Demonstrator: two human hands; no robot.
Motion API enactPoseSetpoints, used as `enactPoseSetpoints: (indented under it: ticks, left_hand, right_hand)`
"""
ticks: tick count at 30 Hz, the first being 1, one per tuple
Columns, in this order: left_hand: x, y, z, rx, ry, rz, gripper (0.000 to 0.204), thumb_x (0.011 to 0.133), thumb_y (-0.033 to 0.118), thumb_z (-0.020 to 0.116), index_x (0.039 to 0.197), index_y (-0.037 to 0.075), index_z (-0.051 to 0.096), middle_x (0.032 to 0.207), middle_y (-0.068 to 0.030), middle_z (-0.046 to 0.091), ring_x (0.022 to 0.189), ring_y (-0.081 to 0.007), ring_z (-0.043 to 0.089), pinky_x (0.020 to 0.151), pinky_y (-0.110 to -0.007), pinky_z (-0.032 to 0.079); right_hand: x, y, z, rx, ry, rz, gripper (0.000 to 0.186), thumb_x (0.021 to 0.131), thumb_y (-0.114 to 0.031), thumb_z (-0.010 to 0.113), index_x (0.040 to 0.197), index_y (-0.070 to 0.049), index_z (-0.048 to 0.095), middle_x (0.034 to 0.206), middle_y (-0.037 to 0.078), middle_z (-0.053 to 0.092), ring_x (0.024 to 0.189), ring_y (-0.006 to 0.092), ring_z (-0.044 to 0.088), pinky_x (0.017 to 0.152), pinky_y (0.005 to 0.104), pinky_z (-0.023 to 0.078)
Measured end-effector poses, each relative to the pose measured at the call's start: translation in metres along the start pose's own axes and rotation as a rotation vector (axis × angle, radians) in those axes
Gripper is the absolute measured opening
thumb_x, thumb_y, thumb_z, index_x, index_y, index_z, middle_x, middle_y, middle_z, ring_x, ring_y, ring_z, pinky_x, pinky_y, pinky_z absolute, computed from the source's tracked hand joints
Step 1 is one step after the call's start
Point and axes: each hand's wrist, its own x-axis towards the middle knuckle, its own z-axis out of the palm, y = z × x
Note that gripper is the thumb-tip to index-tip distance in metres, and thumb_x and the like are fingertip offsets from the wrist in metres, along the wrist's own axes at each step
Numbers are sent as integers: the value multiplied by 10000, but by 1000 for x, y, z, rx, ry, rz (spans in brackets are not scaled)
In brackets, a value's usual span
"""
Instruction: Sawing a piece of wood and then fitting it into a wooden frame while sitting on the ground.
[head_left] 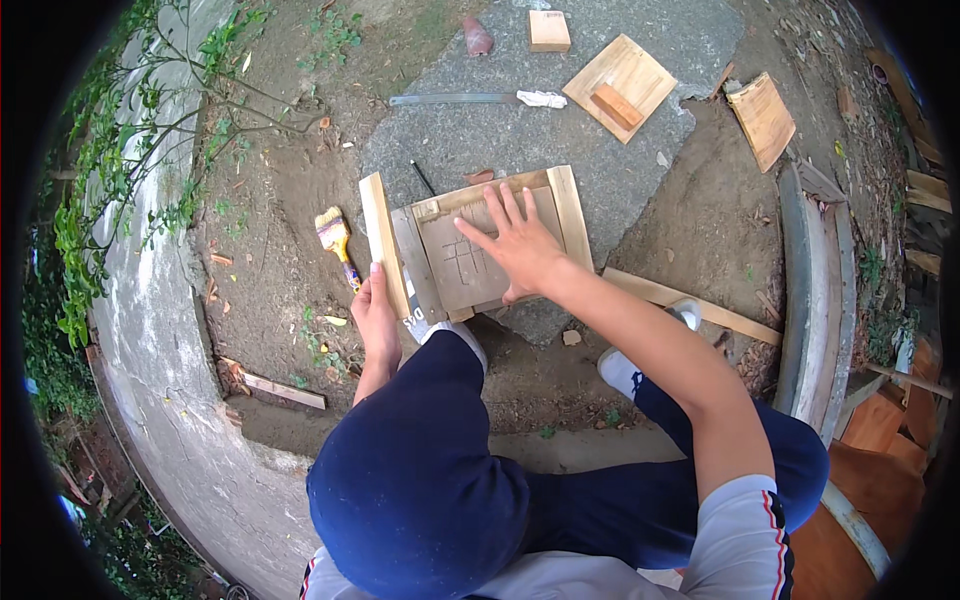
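My left hand (pixel 378 322) grips the lower end of a pale wooden strip (pixel 378 225), which stands just left of a shallow wooden frame. My right hand (pixel 522 245) lies with fingers spread on the brown panel (pixel 455 270) inside that frame, and pencil-like lines mark the panel. A light wooden side piece (pixel 570 220) forms the frame's right edge, while a greyish slat (pixel 415 262) runs along its left. Beyond the frame lies a thin dark pencil-like stick (pixel 423 178). To the left, a paintbrush (pixel 335 235) with pale bristles rests on the dirt.
Farther off are a long thin blade (pixel 450 99) with a white-wrapped end, a square board (pixel 640 75) bearing a small wood block (pixel 617 105), and another block (pixel 549 32). A long batten (pixel 700 308) lies to the right. Leafy branches (pixel 150 130) reach in from the left.
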Motion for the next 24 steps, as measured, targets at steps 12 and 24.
enactPoseSetpoints:
  ticks: [12,24]
  left_hand:
    - [-4,-10,7,23,61,27,462,1147,429,594,1056,6,757,897,0,737,759,-50,611,694,-253,493]
    - [-5,-48,35,235,-168,98,422,1140,350,631,846,48,652,762,54,604,668,-30,470,581,-253,381]
  right_hand:
    - [33,53,-21,126,255,-46,1524,546,-576,1016,1762,-227,166,1679,385,271,1582,548,269,1329,654,166]
    - [57,54,-17,804,671,292,615,914,-388,826,1377,-23,651,1350,242,682,1259,406,662,1053,513,528]
